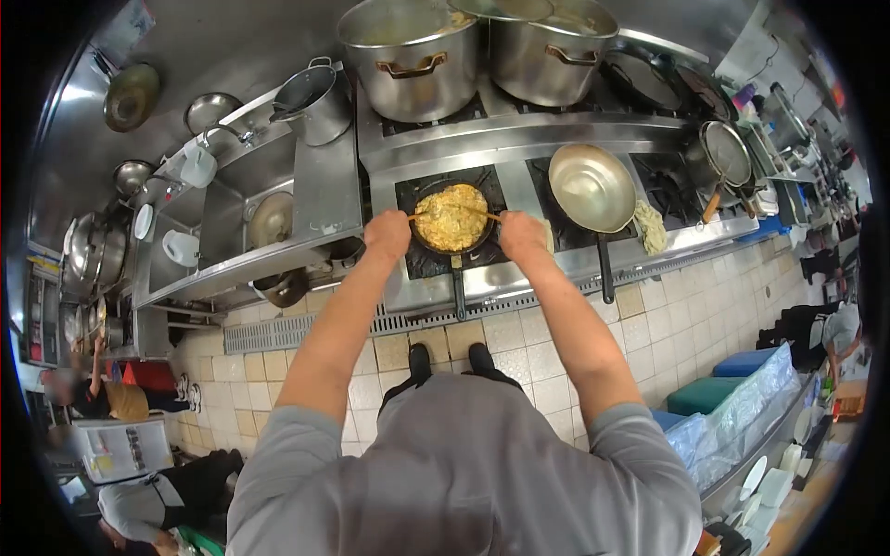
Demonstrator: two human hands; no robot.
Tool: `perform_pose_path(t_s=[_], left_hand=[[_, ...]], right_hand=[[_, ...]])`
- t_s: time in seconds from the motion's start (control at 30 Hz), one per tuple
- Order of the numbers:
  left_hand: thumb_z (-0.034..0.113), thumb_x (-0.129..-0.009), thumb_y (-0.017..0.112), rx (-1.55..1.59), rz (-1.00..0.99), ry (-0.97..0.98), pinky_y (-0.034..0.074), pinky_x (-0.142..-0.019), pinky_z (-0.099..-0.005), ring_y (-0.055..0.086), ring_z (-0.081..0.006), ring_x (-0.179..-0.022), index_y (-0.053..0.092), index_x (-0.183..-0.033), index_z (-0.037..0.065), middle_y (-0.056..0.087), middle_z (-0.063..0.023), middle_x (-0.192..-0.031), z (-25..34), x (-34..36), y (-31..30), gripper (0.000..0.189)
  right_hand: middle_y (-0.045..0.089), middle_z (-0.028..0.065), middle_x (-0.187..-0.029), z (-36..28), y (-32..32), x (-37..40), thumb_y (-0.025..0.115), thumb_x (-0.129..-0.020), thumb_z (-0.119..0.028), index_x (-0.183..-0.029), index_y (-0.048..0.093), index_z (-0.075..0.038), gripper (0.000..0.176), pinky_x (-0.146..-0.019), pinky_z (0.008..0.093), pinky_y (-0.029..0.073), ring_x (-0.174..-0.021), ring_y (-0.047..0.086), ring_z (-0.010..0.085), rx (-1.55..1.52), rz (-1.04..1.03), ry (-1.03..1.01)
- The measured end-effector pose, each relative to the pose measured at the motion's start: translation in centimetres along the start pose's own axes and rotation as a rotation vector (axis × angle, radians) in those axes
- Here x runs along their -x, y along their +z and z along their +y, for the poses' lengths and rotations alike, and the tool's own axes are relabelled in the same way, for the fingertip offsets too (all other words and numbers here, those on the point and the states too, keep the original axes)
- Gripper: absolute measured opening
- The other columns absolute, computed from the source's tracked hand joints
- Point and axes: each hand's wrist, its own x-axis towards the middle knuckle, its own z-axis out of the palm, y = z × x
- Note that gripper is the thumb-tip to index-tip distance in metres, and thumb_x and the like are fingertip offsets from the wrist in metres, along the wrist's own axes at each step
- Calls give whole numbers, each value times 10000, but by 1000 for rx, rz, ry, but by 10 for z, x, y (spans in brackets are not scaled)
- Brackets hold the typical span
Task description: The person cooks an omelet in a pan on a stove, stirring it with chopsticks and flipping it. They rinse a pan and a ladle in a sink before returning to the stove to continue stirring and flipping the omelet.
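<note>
A dark frying pan (458,278) sits on a burner right in front of me, its handle towards my body. In it lies a yellow, lumpy egg mixture (451,221) with browned patches. At the pan's left side, my left hand (387,233) is closed around a wooden utensil (415,216) whose end reaches the egg. Opposite it, my right hand (522,234) grips a second wooden utensil (491,216), also over the egg. The exact kind of either utensil is too small to tell. Neither hand touches the pan's handle.
A wide, shiny frying pan (591,190) stands on the burner to the right, beside a crumpled cloth (651,228). Large stockpots (417,69) line the back. Leftward are a sink (243,188) and a tall metal pot (315,102). Several people are at the far left and right.
</note>
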Motion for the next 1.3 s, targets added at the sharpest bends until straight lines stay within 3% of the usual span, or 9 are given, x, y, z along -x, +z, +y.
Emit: perform_pose_path(t_s=[0.1, 0.23, 0.37, 0.43, 0.63, 0.87, 0.97, 1.13, 1.3], left_hand=[[90, -916, 538, 6, 99, 48, 572, -889, -448, 686, -363, -1058, 753, -1018, 38, 678, -169, -1151, 1, 21, -5, 244], [91, -919, 530, -32, 46, 30, 568, -901, -438, 673, -360, -1087, 743, -1049, 31, 640, -183, -1230, 21, 39, -2, 256], [91, -922, 527, -41, -17, -65, 563, -917, -427, 664, -355, -1110, 723, -1095, 21, 624, -186, -1259, 27, 49, -15, 270], [86, -917, 537, -44, -25, -42, 563, -922, -424, 664, -351, -1115, 717, -1111, 17, 626, -183, -1257, 36, 54, -19, 273], [67, -880, 601, -58, -33, -124, 572, -903, -411, 685, -359, -1070, 715, -1093, -6, 648, -204, -1216, 49, 55, -26, 252], [61, -884, 600, -61, 59, 46, 553, -928, -434, 659, -343, -1108, 715, -1087, 23, 611, -197, -1255, 89, 16, 1, 237], [61, -877, 618, 28, 1, -133, 557, -926, -420, 643, -359, -1141, 714, -1092, 18, 553, -215, -1345, 67, 13, 5, 239], [70, -883, 595, 42, 42, 153, 559, -919, -411, 660, -340, -1122, 716, -1098, 26, 632, -193, -1245, 94, 42, -7, 252], [28, -856, 597, 72, -79, -111, 561, -909, -427, 658, -372, -1120, 682, -1120, -49, 628, -226, -1267, 102, 35, 2, 288]], right_hand=[[700, 185, -1091, 13, -10, 15, 506, -923, -111, -1060, 717, -58, 256, -849, 440, 576, -1013, 704, 348, -100, 176, -160], [709, 177, -1085, 14, 0, 12, 515, -915, -105, -1050, 725, -71, 252, -841, 440, 577, -1009, 708, 337, 18, -48, -199], [721, 172, -1084, 42, -14, 20, 526, -919, -106, -1052, 732, -78, 246, -852, 437, 576, -1013, 712, 327, -24, -61, -155], [726, 177, -1081, 45, -15, 32, 540, -918, -109, -1062, 736, -82, 245, -864, 431, 574, -1022, 710, 337, -74, 45, -333], [721, 201, -1045, 65, -38, 32, 545, -898, -96, -1080, 718, -43, 256, -847, 458, 571, -989, 705, 367, -2, -72, -270], [716, 216, -1057, 50, -34, 8, 521, -900, -71, -1027, 730, -24, 250, -876, 452, 564, -1015, 697, 375, -53, 8, -185], [720, 209, -1056, 68, -33, 9, 530, -902, -78, -1002, 738, -21, 237, -879, 447, 564, -1016, 699, 373, -53, -24, -165], [716, 211, -1094, 70, -41, 14, 545, -909, -97, -1032, 745, -31, 244, -885, 445, 563, -1040, 696, 364, -157, 31, -227], [719, 210, -1094, 70, -47, 8, 568, -897, -89, -1051, 747, -33, 243, -866, 444, 573, -1028, 704, 361, 35, -104, -190]])
